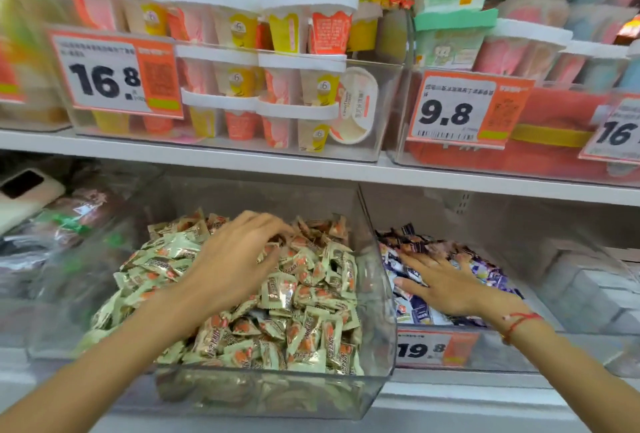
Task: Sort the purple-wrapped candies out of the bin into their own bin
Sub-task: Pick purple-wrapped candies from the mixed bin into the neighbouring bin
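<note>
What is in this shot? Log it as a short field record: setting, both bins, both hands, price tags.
setting: shop shelf, cup desserts in clear boxes above
left bin: clear bin heaped with cream-wrapped candies
right bin: clear bin of purple-wrapped candies
left hand: left hand reaching into the cream pile, fingers curled at its back; grip hidden
right hand: right hand flat, fingers spread on the purple candies
wrist: red string bracelet on the right
tags: 16.8 tag, 9.8 tag, 19.8 tag

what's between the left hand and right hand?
Head view: the clear plastic side wall of the cream-wrapped candies' bin stands between left hand and right hand.
</note>
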